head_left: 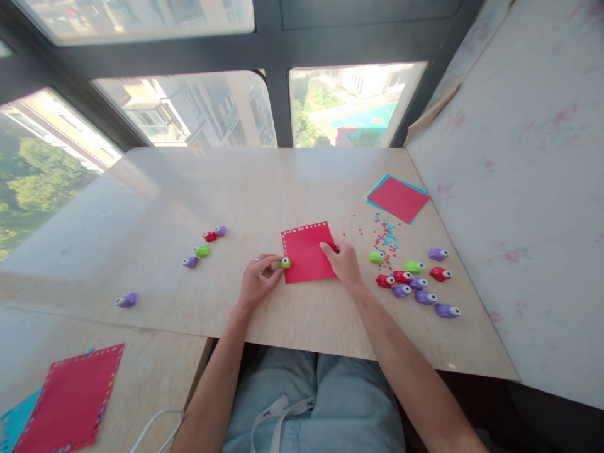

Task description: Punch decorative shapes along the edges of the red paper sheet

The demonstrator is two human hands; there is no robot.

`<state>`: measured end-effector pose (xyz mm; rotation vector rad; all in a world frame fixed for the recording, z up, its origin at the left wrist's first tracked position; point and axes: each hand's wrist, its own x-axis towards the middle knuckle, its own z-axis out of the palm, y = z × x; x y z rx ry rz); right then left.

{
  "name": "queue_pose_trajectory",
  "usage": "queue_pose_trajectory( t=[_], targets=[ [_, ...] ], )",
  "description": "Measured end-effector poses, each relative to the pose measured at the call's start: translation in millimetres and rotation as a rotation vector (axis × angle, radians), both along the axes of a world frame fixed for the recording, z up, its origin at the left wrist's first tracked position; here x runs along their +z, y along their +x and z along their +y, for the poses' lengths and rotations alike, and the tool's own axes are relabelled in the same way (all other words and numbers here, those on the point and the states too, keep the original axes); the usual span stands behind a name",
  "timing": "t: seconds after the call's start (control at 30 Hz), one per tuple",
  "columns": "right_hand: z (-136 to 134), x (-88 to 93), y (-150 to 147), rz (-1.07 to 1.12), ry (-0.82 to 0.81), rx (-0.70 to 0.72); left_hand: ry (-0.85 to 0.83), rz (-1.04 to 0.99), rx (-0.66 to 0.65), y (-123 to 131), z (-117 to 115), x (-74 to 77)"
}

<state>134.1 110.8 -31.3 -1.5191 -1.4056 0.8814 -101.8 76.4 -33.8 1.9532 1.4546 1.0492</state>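
A red sheet of paper (306, 255) lies in front of me, with a row of small punched holes along its top edge and the upper part of its left edge. My left hand (260, 278) is closed on a small green craft punch (285, 263), which sits over the sheet's left edge. On the opposite side, my right hand (343, 261) pinches the paper's right edge, thumb on top and fingers partly hidden.
Several purple, red and green punches (415, 283) lie at the right, beside scattered red and blue confetti (387, 236). Stacked paper (399, 199) rests behind them. More punches (202, 250) stand at left. Punched red paper (75, 396) and a white cable (158, 418) are lower left.
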Motion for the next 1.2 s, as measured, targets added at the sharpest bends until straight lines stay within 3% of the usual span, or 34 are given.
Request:
queue_pose_trajectory(
  t=[1.2],
  targets=[
    [-4.6,5.0,1.7,-0.024,-0.1,-0.006,-0.067,-0.053,0.038,-0.8,0.1,-1.3]
  ],
)
